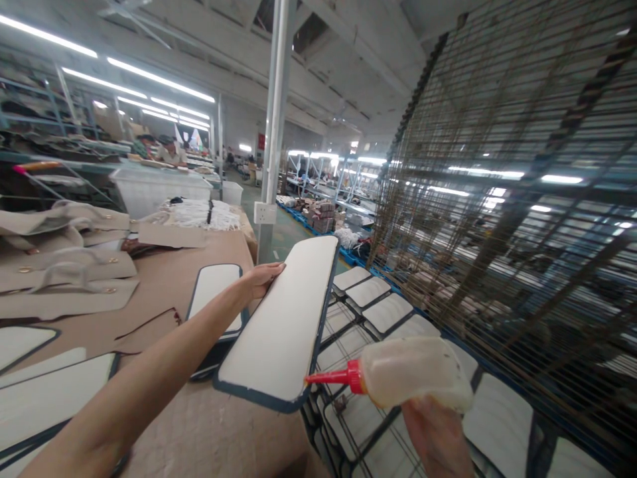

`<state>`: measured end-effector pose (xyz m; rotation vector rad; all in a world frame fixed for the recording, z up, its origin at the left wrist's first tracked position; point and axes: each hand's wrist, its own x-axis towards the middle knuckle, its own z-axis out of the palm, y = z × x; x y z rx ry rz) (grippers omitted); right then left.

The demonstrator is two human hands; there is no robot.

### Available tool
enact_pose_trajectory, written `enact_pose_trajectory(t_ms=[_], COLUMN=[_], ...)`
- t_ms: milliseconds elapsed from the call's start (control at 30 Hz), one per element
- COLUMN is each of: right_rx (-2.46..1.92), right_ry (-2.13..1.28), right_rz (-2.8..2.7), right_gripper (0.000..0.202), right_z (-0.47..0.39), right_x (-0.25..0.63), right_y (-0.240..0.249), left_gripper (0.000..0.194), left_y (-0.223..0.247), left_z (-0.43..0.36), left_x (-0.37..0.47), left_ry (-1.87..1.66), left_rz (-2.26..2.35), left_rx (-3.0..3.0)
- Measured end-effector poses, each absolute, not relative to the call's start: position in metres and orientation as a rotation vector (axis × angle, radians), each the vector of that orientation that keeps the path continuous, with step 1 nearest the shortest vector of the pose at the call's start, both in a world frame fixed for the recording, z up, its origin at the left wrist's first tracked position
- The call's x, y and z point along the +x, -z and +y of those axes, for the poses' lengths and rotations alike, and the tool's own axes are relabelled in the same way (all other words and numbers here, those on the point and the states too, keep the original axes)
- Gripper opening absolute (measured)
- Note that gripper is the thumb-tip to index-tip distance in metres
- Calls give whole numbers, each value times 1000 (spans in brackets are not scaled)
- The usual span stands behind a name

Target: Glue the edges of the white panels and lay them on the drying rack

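My left hand (263,279) pinches the left edge of a long white panel (286,325) with a dark blue border, holding it tilted above the table. In my right hand (435,425) is a translucent squeeze bottle (415,372) with a red nozzle (331,377). The bottle lies on its side in the grip, and its nozzle tip meets the panel's lower right edge. Most of my right hand's fingers are hidden behind the bottle. Behind my left forearm, another dark-edged white panel (212,285) rests on a stack.
A wire rack (368,332) on the right carries several white panels, with a tall mesh grid (497,166) standing up behind. Beige pieces with handles (64,259) lie on the brown table (199,411). A metal post (273,119) rises ahead; people sit farther back.
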<state>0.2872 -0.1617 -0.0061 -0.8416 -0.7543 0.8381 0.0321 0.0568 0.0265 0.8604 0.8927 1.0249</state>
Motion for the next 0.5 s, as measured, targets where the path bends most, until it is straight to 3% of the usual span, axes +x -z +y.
enact_pose_trajectory(t_ms=[367,500], right_rx=[-815,-806], right_ry=[-699,-691], right_rz=[-688,-721], right_gripper=[83,72], right_z=[-164,-168], right_x=[293,292], right_y=[15,24], left_gripper=[9,11], left_y=[-23,-21], left_z=[64,65], left_x=[27,26], left_ry=[-1139,-1195], left_rz=[947,958], left_rx=[769,697])
